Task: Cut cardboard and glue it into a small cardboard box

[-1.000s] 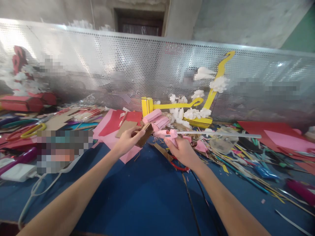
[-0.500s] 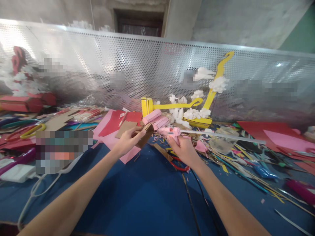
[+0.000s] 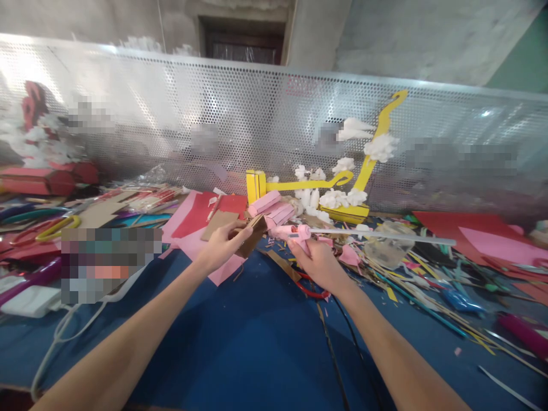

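My left hand (image 3: 225, 244) is closed round a folded brown cardboard piece (image 3: 252, 238), thumb and fingers along its upper edge. In my right hand (image 3: 319, 260) is a pink hot glue gun (image 3: 295, 231), its nozzle pointing left at the cardboard's edge. I cannot tell whether nozzle and cardboard touch. A long, pale glue stick (image 3: 385, 235) juts out of the gun's back to the right. Just behind the cardboard lie pink paper-covered blocks (image 3: 278, 212). Pink paper (image 3: 225, 268) lies under my left hand.
Yellow paper shapes with white fluffy tufts (image 3: 342, 211) stand against a perforated metal screen (image 3: 171, 108). Scissors with yellow handles (image 3: 57, 228) lie left. Sticks and paper scraps (image 3: 411, 268) litter the right side. A black cable (image 3: 329, 342) crosses the blue table (image 3: 222, 348).
The glue gun and my right hand have shifted slightly to the left, toward the cardboard. My left hand and the cardboard have hardly moved.
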Available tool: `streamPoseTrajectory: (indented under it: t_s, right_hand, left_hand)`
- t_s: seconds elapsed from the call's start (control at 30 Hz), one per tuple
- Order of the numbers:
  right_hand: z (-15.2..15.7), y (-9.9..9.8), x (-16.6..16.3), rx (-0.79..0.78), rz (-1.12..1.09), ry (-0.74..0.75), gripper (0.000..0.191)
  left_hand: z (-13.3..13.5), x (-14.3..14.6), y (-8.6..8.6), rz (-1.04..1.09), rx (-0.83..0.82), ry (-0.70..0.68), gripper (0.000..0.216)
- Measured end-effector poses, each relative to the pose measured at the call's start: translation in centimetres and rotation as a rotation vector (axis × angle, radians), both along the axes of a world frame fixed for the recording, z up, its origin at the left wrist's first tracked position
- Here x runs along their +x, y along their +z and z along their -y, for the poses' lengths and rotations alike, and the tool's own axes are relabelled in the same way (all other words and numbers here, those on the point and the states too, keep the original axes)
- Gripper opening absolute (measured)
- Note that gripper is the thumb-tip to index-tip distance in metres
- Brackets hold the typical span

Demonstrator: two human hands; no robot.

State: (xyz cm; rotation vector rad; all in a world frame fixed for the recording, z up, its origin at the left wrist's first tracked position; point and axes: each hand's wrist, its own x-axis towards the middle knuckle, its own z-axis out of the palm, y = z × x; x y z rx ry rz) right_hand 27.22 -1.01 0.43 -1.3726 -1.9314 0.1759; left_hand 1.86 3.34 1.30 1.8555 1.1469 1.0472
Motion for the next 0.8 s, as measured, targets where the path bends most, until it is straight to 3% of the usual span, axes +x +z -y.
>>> streamPoseTrajectory:
  t_s: [0.53,0.8]
  right_hand:
    - [0.6,0.27,-0.5,-0.094,0.002,0.095,0.04]
    - [0.22,-0.16,-0.26,-0.058,-0.016,0.024,0.041]
  left_hand:
    - [-0.47,-0.19,-0.5,0.015,-0.01,0.04,0.055]
    - [-0.34,-0.14,-0.41,0.017,-0.01,0.027,0.052]
